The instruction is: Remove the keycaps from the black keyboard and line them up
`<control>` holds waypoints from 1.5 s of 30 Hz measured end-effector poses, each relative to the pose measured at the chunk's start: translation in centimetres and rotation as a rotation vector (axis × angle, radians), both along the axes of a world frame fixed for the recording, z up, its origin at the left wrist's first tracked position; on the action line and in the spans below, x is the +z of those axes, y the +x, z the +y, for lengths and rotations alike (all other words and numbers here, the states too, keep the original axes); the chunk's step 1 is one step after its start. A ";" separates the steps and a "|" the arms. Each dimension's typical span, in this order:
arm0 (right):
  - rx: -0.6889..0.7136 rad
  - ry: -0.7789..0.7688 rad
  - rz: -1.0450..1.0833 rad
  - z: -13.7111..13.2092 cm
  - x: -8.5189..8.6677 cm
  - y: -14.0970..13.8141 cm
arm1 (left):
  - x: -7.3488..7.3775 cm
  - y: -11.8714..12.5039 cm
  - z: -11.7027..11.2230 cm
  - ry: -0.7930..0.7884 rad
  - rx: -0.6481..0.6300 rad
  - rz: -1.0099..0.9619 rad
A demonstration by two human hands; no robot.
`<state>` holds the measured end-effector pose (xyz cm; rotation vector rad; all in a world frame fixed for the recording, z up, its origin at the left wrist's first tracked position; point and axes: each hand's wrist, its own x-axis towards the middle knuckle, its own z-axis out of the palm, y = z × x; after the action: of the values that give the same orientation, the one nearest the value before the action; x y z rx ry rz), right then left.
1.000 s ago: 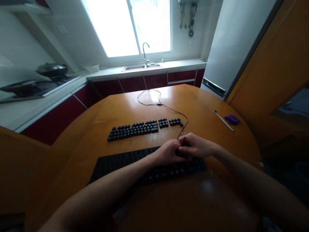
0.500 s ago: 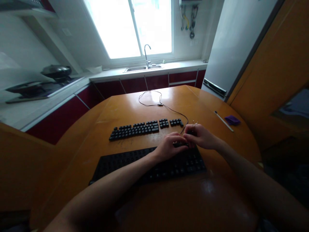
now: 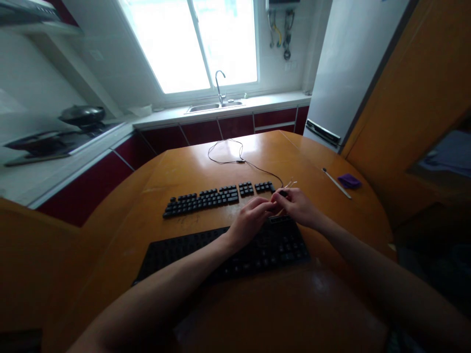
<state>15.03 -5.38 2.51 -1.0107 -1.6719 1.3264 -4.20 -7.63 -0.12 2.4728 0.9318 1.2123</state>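
Observation:
A black keyboard [image 3: 176,249] lies on the table below my hands, with many of its keys stripped of their caps. My left hand [image 3: 250,220] is over its upper right part, fingertips pinched together against those of my right hand. A small dark piece may be between them; I cannot make it out. My right hand [image 3: 300,208] is closed on a wire keycap puller [image 3: 290,183], whose thin prongs point up and away. Behind the keyboard, removed black keycaps [image 3: 200,201] sit in rows, in separate groups.
A thin black cable [image 3: 261,169] loops over the far part of the wooden table [image 3: 184,171]. On the right lie a white stick-like brush [image 3: 336,183] and a folded purple cloth [image 3: 349,181]. A sink counter [image 3: 165,116] and a fridge [image 3: 338,68] stand beyond.
My hands have lifted slightly off the keys and come together at the fingertips. The puller's prongs have tilted, and a strip of the keyboard's upper right now shows beneath. The view has shifted slightly.

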 end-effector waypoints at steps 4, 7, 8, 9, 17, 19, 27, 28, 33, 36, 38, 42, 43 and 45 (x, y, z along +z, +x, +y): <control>-0.010 -0.010 -0.008 0.0 0.0 -0.3 | -0.3 0.1 -0.3 0.029 0.004 0.039; -0.034 0.003 -0.028 0.1 -0.4 -0.7 | -0.2 0.2 -0.7 0.012 0.007 0.051; -0.051 -0.007 -0.026 0.2 -0.6 -0.7 | -0.1 0.1 -0.7 -0.003 -0.002 0.037; -0.075 -0.028 -0.018 0.4 -0.7 -0.7 | 0.2 0.0 -0.6 -0.024 -0.005 0.018; -0.324 -0.016 0.104 2.7 -0.1 1.3 | 1.9 -1.7 5.1 -0.218 0.308 0.198; -0.357 -0.012 0.126 2.9 0.1 1.6 | 1.2 -1.7 6.3 -0.218 0.351 0.330; -0.379 0.034 0.195 2.8 0.7 1.9 | -0.5 -1.1 6.9 -0.172 0.462 0.462; -0.381 0.037 0.201 2.8 0.8 1.9 | -0.6 -1.1 6.9 -0.159 0.467 0.451; -0.370 0.039 0.222 2.8 0.9 2.0 | -0.8 -1.3 7.4 -0.141 0.498 0.420; -0.358 0.046 0.231 2.8 1.0 2.0 | -1.2 -1.4 7.6 -0.116 0.500 0.411; -0.355 0.048 0.233 2.8 1.0 2.1 | -1.3 -1.4 7.7 -0.089 0.509 0.401; -0.355 0.043 0.232 2.7 1.1 2.1 | -1.3 -1.4 7.7 -0.053 0.541 0.392; -0.353 0.042 0.231 2.7 1.1 2.1 | -1.3 -1.3 7.7 -0.051 0.548 0.394; -0.345 0.040 0.227 2.7 1.1 2.1 | -1.3 -1.3 7.7 -0.055 0.559 0.397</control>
<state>17.11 -2.69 3.65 -1.0289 -1.2830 1.1277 -5.50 0.06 -1.40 2.5371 1.8252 0.8034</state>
